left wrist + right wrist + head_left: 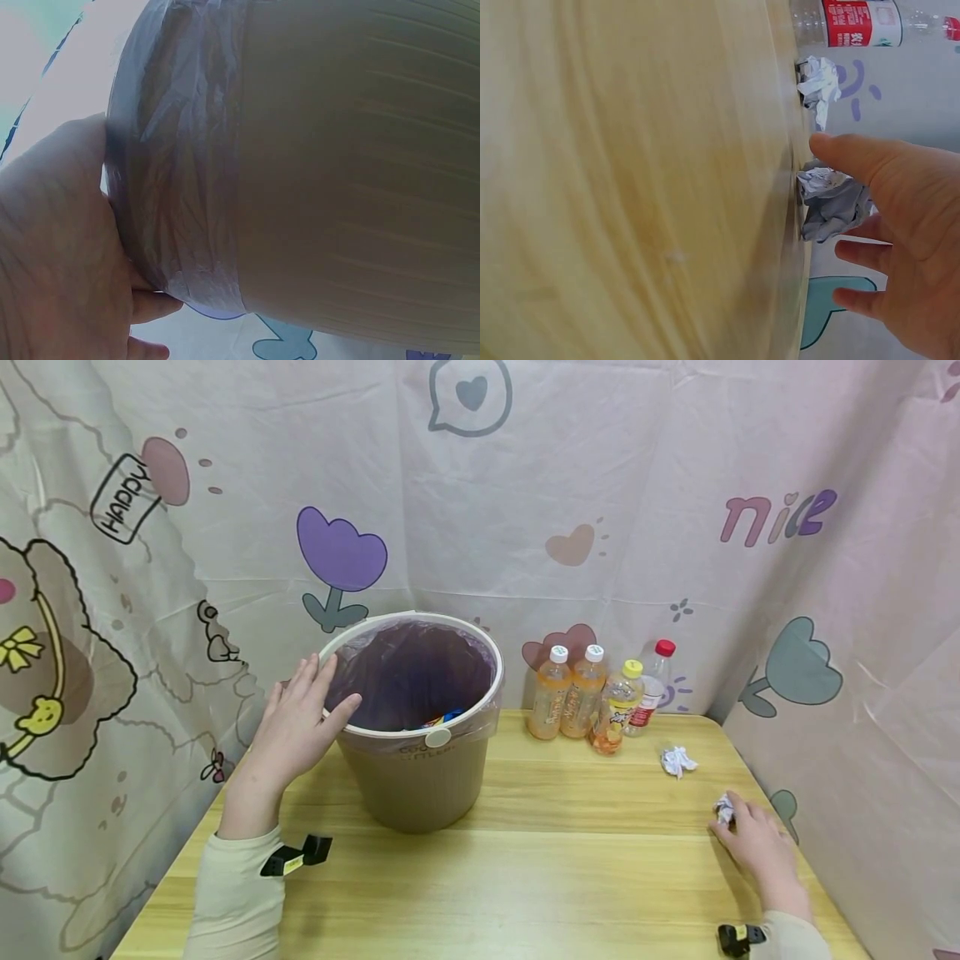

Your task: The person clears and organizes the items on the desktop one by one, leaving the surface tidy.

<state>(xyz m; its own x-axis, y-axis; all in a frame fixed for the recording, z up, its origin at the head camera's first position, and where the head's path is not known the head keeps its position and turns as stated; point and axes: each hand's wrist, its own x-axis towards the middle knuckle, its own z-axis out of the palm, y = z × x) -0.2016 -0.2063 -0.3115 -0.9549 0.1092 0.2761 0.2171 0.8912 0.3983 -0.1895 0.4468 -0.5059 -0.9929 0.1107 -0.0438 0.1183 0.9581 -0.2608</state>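
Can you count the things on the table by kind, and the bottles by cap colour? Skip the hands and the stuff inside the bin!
White-capped bottles: 2
Yellow-capped bottle: 1
Red-capped bottle: 1
Crumpled paper balls: 2
Trash bin: 1
Total: 7

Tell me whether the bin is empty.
No: in the head view, something brightly coloured lies inside the lined bin.

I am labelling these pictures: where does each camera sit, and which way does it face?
Head: worn on the head, facing forward and down at bin and table; left hand, right hand, sleeves show.
Left wrist: worn there, facing the bin's side; left hand shows.
Right wrist: worn there, facing crumpled paper; right hand shows.
Head and left wrist share the bin.
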